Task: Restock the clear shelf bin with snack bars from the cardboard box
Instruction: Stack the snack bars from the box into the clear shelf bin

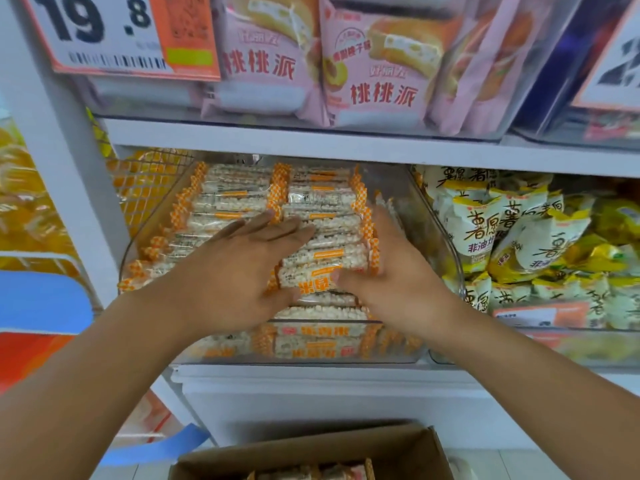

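Observation:
The clear shelf bin (pixel 440 244) on the middle shelf holds several rows of rice snack bars (pixel 318 202) in clear wrappers with orange checked ends. My left hand (pixel 239 265) lies flat with straight fingers across the bars in the bin's middle. My right hand (pixel 391 271) is at the right end of the right-hand stack, thumb on a front bar (pixel 311 275) and fingers along the wrapper ends. The cardboard box (pixel 408 452) stands open on the floor below, with several bars (pixel 311 472) inside.
A bin of pink cake packs (pixel 377 64) and a price card (pixel 104 32) are on the shelf above. A bin of yellow-and-white chip bags (pixel 519 230) stands to the right. A wire basket with orange packs (pixel 149 181) is to the left.

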